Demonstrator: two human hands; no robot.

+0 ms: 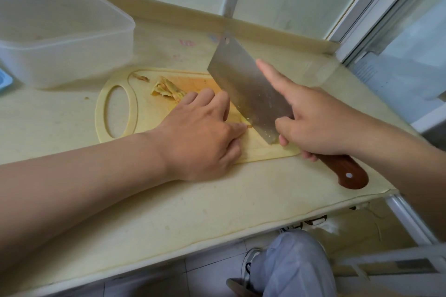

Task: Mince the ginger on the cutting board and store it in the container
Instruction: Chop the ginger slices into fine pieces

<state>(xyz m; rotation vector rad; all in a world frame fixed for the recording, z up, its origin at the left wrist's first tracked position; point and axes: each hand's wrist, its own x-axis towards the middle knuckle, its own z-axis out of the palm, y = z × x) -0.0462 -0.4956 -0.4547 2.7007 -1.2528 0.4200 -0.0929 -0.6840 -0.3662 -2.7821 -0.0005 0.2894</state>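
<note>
On the pale yellow worktop (169,200) the translucent plastic container (60,38) looks empty. The yellow ginger (167,90) lies in coarse slices on the cream plastic cutting board (144,108), so mincing has barely begun and storing remains. The right hand (321,125) grips the wooden-handled steel cleaver (243,89), forefinger along the blade; the left hand (202,135), fingers curled, seems to pin another piece at its edge.

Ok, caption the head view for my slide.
Left hand steadies ginger on the cutting board; right hand grips the cleaver.

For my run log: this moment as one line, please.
phase: cutting | right hand: grips cleaver | left hand: holds ginger on cutting board | container: beside board
</note>
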